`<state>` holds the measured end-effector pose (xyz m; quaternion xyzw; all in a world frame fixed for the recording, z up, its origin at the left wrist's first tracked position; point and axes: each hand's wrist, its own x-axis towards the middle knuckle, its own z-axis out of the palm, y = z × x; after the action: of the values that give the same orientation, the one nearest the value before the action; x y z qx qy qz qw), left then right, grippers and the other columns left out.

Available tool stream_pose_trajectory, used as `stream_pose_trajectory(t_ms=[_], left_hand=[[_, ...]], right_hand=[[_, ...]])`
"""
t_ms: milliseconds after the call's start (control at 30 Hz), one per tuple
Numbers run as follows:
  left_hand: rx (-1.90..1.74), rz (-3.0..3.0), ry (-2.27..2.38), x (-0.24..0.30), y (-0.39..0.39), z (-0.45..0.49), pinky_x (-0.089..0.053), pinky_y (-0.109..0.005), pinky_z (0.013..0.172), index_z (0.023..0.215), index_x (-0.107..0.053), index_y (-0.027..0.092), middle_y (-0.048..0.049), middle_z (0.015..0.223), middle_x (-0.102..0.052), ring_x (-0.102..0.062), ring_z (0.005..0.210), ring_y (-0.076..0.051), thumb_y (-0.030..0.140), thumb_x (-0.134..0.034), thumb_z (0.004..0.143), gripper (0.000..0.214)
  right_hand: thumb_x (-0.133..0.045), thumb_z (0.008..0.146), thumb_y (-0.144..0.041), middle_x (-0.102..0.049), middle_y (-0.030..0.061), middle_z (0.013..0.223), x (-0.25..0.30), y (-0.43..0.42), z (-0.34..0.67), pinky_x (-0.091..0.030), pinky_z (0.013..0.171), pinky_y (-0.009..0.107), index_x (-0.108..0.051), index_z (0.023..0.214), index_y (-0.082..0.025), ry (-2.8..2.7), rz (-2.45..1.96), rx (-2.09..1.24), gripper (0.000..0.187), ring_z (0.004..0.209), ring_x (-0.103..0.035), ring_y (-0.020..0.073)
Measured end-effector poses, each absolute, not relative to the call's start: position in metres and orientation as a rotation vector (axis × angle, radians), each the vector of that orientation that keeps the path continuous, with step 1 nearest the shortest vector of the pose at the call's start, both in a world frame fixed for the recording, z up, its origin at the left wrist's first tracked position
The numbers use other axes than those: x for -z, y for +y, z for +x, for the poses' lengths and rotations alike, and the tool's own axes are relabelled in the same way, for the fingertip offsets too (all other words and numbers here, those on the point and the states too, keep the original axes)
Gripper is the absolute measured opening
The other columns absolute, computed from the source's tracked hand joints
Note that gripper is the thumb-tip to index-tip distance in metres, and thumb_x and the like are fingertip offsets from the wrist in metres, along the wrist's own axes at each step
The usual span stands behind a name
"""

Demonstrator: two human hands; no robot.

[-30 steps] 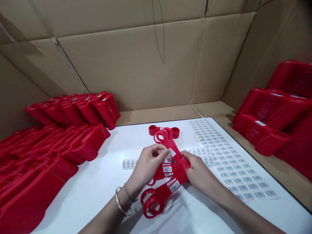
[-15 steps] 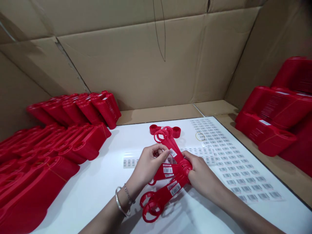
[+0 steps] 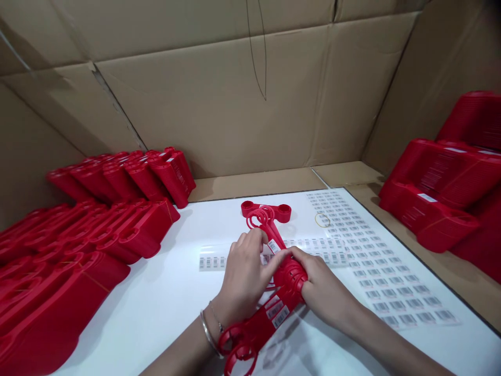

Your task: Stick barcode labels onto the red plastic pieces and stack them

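Note:
A fanned bunch of flat red plastic strips with ring-shaped ends point(image 3: 260, 326) is between my hands above the white table. White barcode stickers point(image 3: 277, 313) show on several of the strips. My right hand point(image 3: 324, 284) is closed round the gathered ring ends at the bunch's right side. On the upper strips, my left hand point(image 3: 245, 271) has its fingers curled round them and its thumb stretched toward my right hand; some of its fingertips are hidden. Just beyond the bunch lies a small stack of the same red strips point(image 3: 284, 213).
A sheet of barcode stickers point(image 3: 376, 261) covers the table's right side; a narrower sticker strip point(image 3: 213, 262) lies behind my hands. A yellow rubber band point(image 3: 322, 220) rests nearby. Red bundles are piled left point(image 3: 141, 240) and right point(image 3: 442, 216). Cardboard walls point(image 3: 219, 109) stand behind.
My left hand has turned and closed over the upper strips, its thumb now reaching my right hand. The fanned strips have drawn closer together, and the lower ring ends have shifted down.

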<state>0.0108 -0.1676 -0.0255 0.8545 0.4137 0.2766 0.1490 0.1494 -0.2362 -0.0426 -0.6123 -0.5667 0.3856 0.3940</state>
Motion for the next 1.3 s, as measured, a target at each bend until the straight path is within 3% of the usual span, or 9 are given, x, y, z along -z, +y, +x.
stream_pose_trajectory(t_ms=[67,233,433,767,867,1000,1067,1200,1300], left_hand=[[-0.814,2.463,1.257,0.026,-0.167,0.012,-0.036,-0.031,0.063,0.083,-0.043,0.017,-0.0016,0.073,-0.049,-0.046,0.069,-0.017,0.043,-0.048,0.085,0.027],[-0.946,2.433,1.283,0.027,-0.159,0.010,-0.039,-0.032,0.066,0.115,-0.035,0.020,-0.0017,0.080,-0.052,-0.051,0.072,-0.018,0.042,-0.048,0.087,0.039],[-1.060,2.347,1.267,0.030,-0.148,0.004,-0.043,-0.032,0.070,0.125,-0.029,0.023,-0.0058,0.097,-0.052,-0.054,0.084,-0.019,0.038,-0.040,0.091,0.039],[-0.753,2.507,1.209,0.026,-0.161,0.006,-0.042,-0.048,0.084,0.136,-0.017,0.026,-0.0118,0.116,-0.040,-0.045,0.103,-0.029,0.053,-0.065,0.070,0.086],[-0.907,2.354,1.166,0.024,-0.156,0.004,-0.044,-0.040,0.082,0.130,-0.029,0.025,-0.0091,0.113,-0.043,-0.049,0.095,-0.022,0.046,-0.057,0.080,0.061],[-1.050,2.092,1.129,0.021,-0.151,0.002,-0.045,-0.029,0.069,0.103,-0.046,0.020,-0.0042,0.096,-0.052,-0.051,0.073,-0.013,0.028,-0.040,0.090,0.016],[-1.075,2.027,1.128,0.020,-0.149,0.001,-0.044,-0.026,0.064,0.098,-0.044,0.019,-0.0030,0.092,-0.053,-0.050,0.067,-0.011,0.022,-0.039,0.089,0.011],[-1.135,2.020,1.143,0.023,-0.148,0.000,-0.042,-0.024,0.063,0.103,-0.041,0.019,-0.0025,0.096,-0.050,-0.049,0.070,-0.011,0.012,-0.041,0.082,0.022],[-1.084,2.139,1.128,0.026,-0.147,0.001,-0.040,-0.024,0.067,0.086,-0.046,0.017,-0.0019,0.088,-0.049,-0.049,0.075,-0.012,0.006,-0.040,0.077,0.015]], right_hand=[[-0.031,0.058,0.002,-0.058,-0.0015,0.069,0.042,-0.237,0.149,-0.042,0.058,0.021,-0.048,0.077,-0.019,-1.451,-1.514,-1.003,0.033,0.063,-0.057,0.0129],[-0.031,0.055,0.002,-0.057,-0.0016,0.067,0.041,-0.238,0.149,-0.044,0.063,0.023,-0.047,0.075,-0.019,-1.465,-1.491,-0.994,0.032,0.064,-0.057,0.0135],[-0.034,0.057,0.000,-0.062,0.0020,0.075,0.039,-0.238,0.147,-0.043,0.060,0.023,-0.052,0.078,-0.017,-1.480,-1.460,-1.017,0.032,0.066,-0.056,0.0146],[-0.031,0.058,0.002,-0.064,0.0026,0.084,0.046,-0.235,0.151,-0.044,0.069,0.025,-0.057,0.090,-0.017,-1.468,-1.546,-0.959,0.045,0.081,-0.059,0.0167],[-0.031,0.059,0.001,-0.062,0.0001,0.075,0.045,-0.236,0.150,-0.044,0.062,0.023,-0.055,0.083,-0.018,-1.437,-1.515,-1.018,0.039,0.069,-0.058,0.0147],[-0.033,0.059,0.000,-0.063,-0.0003,0.076,0.040,-0.235,0.150,-0.043,0.057,0.021,-0.054,0.079,-0.017,-1.388,-1.489,-1.053,0.034,0.065,-0.058,0.0127],[-0.032,0.058,0.000,-0.063,0.0003,0.077,0.038,-0.235,0.150,-0.043,0.056,0.021,-0.055,0.080,-0.017,-1.382,-1.504,-1.038,0.035,0.064,-0.058,0.0127],[-0.032,0.058,0.000,-0.065,0.0020,0.080,0.035,-0.234,0.152,-0.044,0.058,0.021,-0.058,0.086,-0.016,-1.374,-1.525,-1.000,0.041,0.068,-0.059,0.0138],[-0.034,0.059,-0.001,-0.066,0.0031,0.081,0.037,-0.233,0.155,-0.045,0.059,0.022,-0.058,0.092,-0.016,-1.340,-1.537,-1.014,0.044,0.065,-0.059,0.0138]])
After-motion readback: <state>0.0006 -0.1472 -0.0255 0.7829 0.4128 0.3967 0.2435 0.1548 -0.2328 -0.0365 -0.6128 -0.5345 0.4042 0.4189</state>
